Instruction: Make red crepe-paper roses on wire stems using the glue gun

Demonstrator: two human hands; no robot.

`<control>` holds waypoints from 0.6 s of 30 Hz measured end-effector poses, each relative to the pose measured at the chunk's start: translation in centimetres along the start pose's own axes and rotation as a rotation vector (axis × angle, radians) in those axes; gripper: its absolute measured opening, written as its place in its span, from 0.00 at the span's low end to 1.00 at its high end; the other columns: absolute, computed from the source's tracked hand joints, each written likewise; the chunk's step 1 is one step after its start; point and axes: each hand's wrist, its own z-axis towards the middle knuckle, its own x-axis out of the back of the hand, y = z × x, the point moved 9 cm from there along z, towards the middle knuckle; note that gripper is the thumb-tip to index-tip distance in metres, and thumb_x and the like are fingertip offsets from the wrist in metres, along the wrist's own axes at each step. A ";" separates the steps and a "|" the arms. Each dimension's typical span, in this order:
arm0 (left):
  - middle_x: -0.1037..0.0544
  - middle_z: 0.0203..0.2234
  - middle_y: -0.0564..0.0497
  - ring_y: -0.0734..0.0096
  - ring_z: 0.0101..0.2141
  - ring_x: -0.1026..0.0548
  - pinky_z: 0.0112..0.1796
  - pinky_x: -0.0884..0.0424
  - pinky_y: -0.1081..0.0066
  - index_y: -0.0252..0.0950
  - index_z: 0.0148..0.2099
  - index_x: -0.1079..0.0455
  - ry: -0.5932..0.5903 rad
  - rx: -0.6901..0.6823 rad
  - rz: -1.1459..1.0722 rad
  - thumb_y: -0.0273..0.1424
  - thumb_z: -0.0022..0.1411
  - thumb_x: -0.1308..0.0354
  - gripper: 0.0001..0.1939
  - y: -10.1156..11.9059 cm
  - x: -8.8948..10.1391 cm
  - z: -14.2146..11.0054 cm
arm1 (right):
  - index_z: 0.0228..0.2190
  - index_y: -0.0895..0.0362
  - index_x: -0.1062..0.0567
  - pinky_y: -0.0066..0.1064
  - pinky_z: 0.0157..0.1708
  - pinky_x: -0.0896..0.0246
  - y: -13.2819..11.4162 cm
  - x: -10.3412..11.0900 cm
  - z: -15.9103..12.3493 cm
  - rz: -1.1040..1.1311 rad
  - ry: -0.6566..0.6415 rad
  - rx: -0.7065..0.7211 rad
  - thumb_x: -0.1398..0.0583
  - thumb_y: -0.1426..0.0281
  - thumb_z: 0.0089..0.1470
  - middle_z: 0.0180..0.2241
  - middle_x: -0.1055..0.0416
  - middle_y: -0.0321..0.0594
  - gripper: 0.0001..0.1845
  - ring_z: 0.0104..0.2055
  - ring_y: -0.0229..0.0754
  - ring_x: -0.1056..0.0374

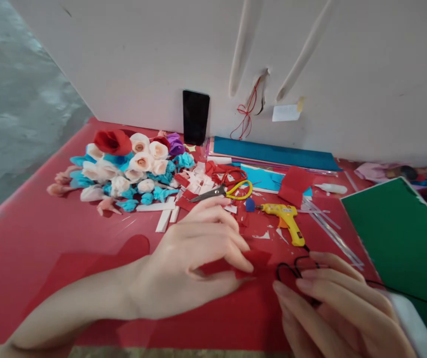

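Observation:
My left hand (198, 258) reaches in from the left over the red table. Its thumb and fingertips pinch a small piece of red crepe paper (260, 258). To its right, my right hand (342, 303) is half curled with the fingertips apart; nothing shows between them, though its palm side is partly hidden. A looped black cord (288, 268) lies just beyond its fingertips and runs to a yellow glue gun (288, 219). Scissors (224, 191) with one red and one yellow handle rest just past my left hand, among red and white paper scraps.
Paper flowers (142, 161) in several colours are heaped at the back left. A dark phone (196, 117) leans on the white wall (142, 59). Blue paper (273, 153), a white glue bottle (332, 188) and clear glue sticks (332, 233) lie behind. A green board (395, 233) covers the right.

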 end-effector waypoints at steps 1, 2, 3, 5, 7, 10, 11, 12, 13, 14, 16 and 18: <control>0.23 0.25 0.53 0.74 0.31 0.26 0.45 0.27 0.64 0.33 0.30 0.30 -0.007 0.003 -0.003 0.20 0.53 0.39 0.05 0.0 0.0 0.0 | 0.35 0.55 0.24 0.32 0.48 0.32 0.0 -0.5 -0.4 0.005 -0.063 0.046 0.37 0.75 0.49 0.38 0.32 0.40 0.08 0.44 0.42 0.33; 0.23 0.25 0.53 0.75 0.31 0.26 0.46 0.28 0.63 0.33 0.29 0.30 -0.007 0.002 -0.003 0.20 0.53 0.39 0.05 0.1 0.0 0.0 | 0.37 0.58 0.24 0.35 0.49 0.32 0.0 -0.8 -1.0 0.013 -0.105 0.078 0.38 0.75 0.50 0.40 0.33 0.43 0.10 0.47 0.44 0.35; 0.23 0.24 0.53 0.75 0.31 0.26 0.47 0.28 0.63 0.33 0.29 0.30 -0.005 -0.002 0.001 0.20 0.53 0.39 0.05 0.2 0.1 0.0 | 0.38 0.60 0.25 0.36 0.50 0.33 0.1 -1.1 -1.5 0.023 -0.131 0.086 0.39 0.76 0.50 0.42 0.35 0.45 0.11 0.49 0.46 0.36; 0.24 0.24 0.54 0.76 0.31 0.26 0.49 0.30 0.63 0.33 0.29 0.30 -0.004 -0.006 0.012 0.20 0.53 0.39 0.04 0.3 0.1 0.1 | 0.40 0.61 0.25 0.37 0.50 0.32 0.5 -1.3 -2.3 0.057 -0.138 0.030 0.39 0.77 0.50 0.43 0.36 0.46 0.12 0.51 0.47 0.38; 0.24 0.24 0.55 0.76 0.31 0.26 0.50 0.31 0.63 0.33 0.29 0.29 -0.009 -0.006 0.017 0.21 0.53 0.39 0.04 0.3 0.1 0.1 | 0.40 0.61 0.26 0.37 0.50 0.32 0.5 -1.5 -2.6 0.076 -0.129 -0.008 0.38 0.77 0.49 0.44 0.36 0.45 0.13 0.50 0.47 0.38; 0.23 0.24 0.56 0.76 0.32 0.26 0.51 0.32 0.63 0.35 0.29 0.29 -0.010 0.000 0.021 0.22 0.54 0.39 0.04 0.2 -0.2 -0.1 | 0.39 0.60 0.25 0.38 0.50 0.33 0.1 -1.7 -2.6 0.049 -0.127 0.016 0.37 0.77 0.49 0.44 0.36 0.44 0.13 0.49 0.46 0.37; 0.23 0.24 0.56 0.76 0.32 0.26 0.52 0.33 0.62 0.35 0.29 0.29 0.005 0.005 0.014 0.22 0.54 0.40 0.04 0.1 -0.2 -0.3 | 0.39 0.60 0.25 0.38 0.49 0.33 0.1 -1.7 -2.5 0.038 -0.125 0.024 0.37 0.76 0.49 0.43 0.36 0.44 0.12 0.49 0.46 0.37; 0.23 0.24 0.56 0.76 0.32 0.26 0.52 0.34 0.62 0.35 0.29 0.29 0.023 0.009 0.001 0.22 0.55 0.40 0.04 0.0 -0.2 -0.4 | 0.40 0.60 0.25 0.38 0.49 0.33 0.2 -1.8 -2.5 0.028 -0.129 0.011 0.38 0.76 0.50 0.43 0.36 0.44 0.12 0.48 0.46 0.37; 0.23 0.24 0.56 0.76 0.32 0.26 0.53 0.35 0.62 0.35 0.30 0.29 0.042 0.014 -0.014 0.22 0.55 0.41 0.05 -0.1 -0.2 -0.5 | 0.40 0.59 0.26 0.38 0.47 0.33 0.3 -1.8 -2.6 0.022 -0.133 -0.003 0.38 0.75 0.50 0.43 0.35 0.43 0.12 0.48 0.45 0.36; 0.23 0.25 0.56 0.76 0.33 0.26 0.53 0.35 0.62 0.35 0.30 0.29 0.059 0.017 -0.028 0.22 0.55 0.41 0.05 -0.1 -0.2 -0.6 | 0.40 0.58 0.26 0.39 0.46 0.32 0.4 -1.8 -2.6 0.018 -0.137 -0.005 0.38 0.74 0.51 0.43 0.35 0.43 0.12 0.47 0.46 0.36; 0.23 0.25 0.56 0.76 0.33 0.27 0.52 0.34 0.62 0.35 0.29 0.29 0.058 0.015 -0.034 0.22 0.56 0.41 0.04 -0.1 -0.2 -0.6 | 0.39 0.57 0.26 0.39 0.43 0.31 0.3 -1.8 -2.7 0.013 -0.138 -0.016 0.38 0.73 0.52 0.43 0.34 0.44 0.10 0.46 0.46 0.36; 0.23 0.25 0.56 0.76 0.32 0.26 0.52 0.34 0.62 0.34 0.29 0.29 0.014 0.012 -0.013 0.22 0.55 0.41 0.04 -0.1 -0.6 -0.5 | 0.39 0.56 0.26 0.39 0.39 0.31 0.5 -1.6 -2.8 0.028 -0.116 -0.053 0.40 0.72 0.53 0.42 0.33 0.44 0.10 0.45 0.46 0.35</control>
